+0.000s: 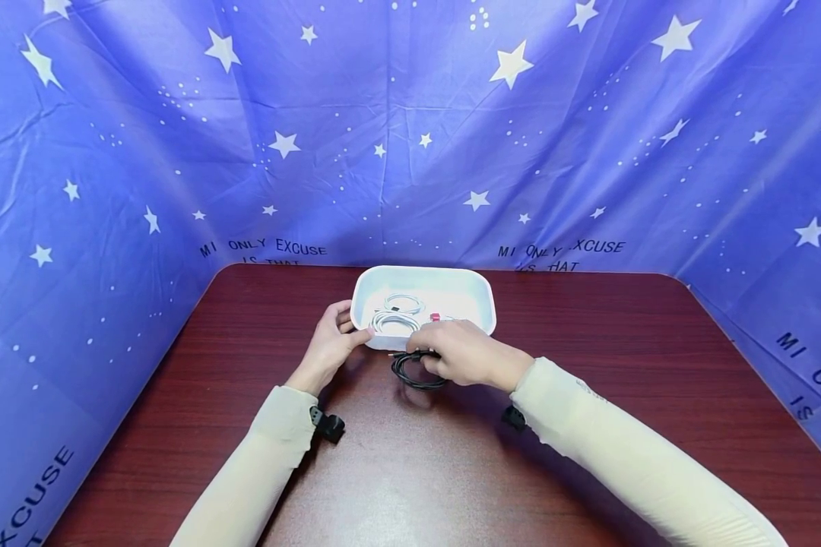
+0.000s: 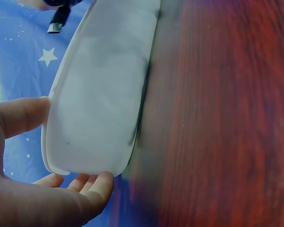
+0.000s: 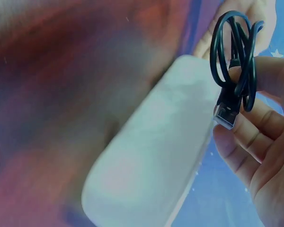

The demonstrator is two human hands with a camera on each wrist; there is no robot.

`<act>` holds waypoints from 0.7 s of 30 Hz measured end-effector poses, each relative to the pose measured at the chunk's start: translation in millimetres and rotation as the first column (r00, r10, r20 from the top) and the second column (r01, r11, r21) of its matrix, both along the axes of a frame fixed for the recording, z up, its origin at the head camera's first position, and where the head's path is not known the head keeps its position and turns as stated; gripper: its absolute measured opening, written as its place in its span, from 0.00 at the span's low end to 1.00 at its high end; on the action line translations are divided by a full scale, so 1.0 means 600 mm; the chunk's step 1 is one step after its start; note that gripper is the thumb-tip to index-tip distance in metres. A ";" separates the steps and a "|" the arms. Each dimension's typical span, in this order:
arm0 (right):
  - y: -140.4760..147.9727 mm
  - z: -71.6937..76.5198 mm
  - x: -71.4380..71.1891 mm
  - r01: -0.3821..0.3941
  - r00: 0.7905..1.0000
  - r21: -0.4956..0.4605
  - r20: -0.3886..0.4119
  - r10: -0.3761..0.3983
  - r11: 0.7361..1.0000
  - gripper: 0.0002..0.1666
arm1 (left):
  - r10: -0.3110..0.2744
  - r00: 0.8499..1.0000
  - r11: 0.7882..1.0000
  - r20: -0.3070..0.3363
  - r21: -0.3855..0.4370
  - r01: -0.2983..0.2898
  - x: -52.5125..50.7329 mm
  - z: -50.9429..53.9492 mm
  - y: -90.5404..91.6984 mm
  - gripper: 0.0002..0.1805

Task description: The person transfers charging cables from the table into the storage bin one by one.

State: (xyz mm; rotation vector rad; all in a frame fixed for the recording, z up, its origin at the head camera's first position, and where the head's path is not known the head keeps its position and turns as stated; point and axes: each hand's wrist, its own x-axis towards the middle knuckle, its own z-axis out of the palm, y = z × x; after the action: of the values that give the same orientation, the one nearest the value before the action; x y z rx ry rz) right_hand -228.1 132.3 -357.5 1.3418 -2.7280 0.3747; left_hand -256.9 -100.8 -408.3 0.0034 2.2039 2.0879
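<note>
A white plastic bin (image 1: 479, 300) stands near the table's back edge with coiled white cables (image 1: 395, 323) inside, along with a small red piece (image 1: 435, 317). My left hand (image 1: 330, 342) grips the bin's left end, thumb on the rim and fingers around the outer wall, as the left wrist view shows. At the bin's front rim, my right hand (image 1: 461, 353) pinches a coiled black USB cable (image 3: 248, 61) between thumb and fingers. That coil hangs just outside the front wall, its metal USB plug (image 3: 226, 116) showing in the right wrist view.
The dark red wooden table (image 1: 410, 471) spreads around the bin on all sides. Behind and beside it hangs a blue curtain (image 1: 390, 137) with white stars and lettering. Black wrist mounts (image 1: 327, 424) sit at both sleeve cuffs.
</note>
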 end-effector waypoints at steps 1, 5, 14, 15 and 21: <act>0.002 0.003 -0.002 0.003 1.000 -0.004 -0.004 -0.003 1.000 0.13 | 0.000 1.000 1.000 -0.002 0.004 0.000 0.000 0.000 0.000 0.38; 0.010 0.016 -0.012 0.002 1.000 -0.028 -0.025 -0.003 1.000 0.13 | -0.001 1.000 1.000 -0.017 0.026 0.001 -0.001 -0.001 0.001 0.38; 0.025 0.036 -0.033 0.027 0.997 -0.027 -0.078 -0.029 0.999 0.14 | -0.004 1.000 1.000 -0.011 0.026 0.004 -0.001 -0.001 0.001 0.38; 0.027 0.038 -0.036 0.032 0.996 -0.028 -0.084 -0.034 0.999 0.14 | -0.003 1.000 1.000 -0.010 0.022 0.003 0.000 -0.001 0.001 0.38; 0.041 0.040 -0.056 0.051 0.992 -0.050 -0.111 -0.056 0.997 0.15 | 0.000 1.000 1.000 0.001 0.004 0.000 0.002 0.002 0.000 0.38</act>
State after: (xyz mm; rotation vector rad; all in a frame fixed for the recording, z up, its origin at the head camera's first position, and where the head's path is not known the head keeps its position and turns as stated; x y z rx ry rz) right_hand -262.0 156.9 -333.3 1.2358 -2.6401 0.3464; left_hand -255.9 -100.8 -407.1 0.0029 2.1996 2.0918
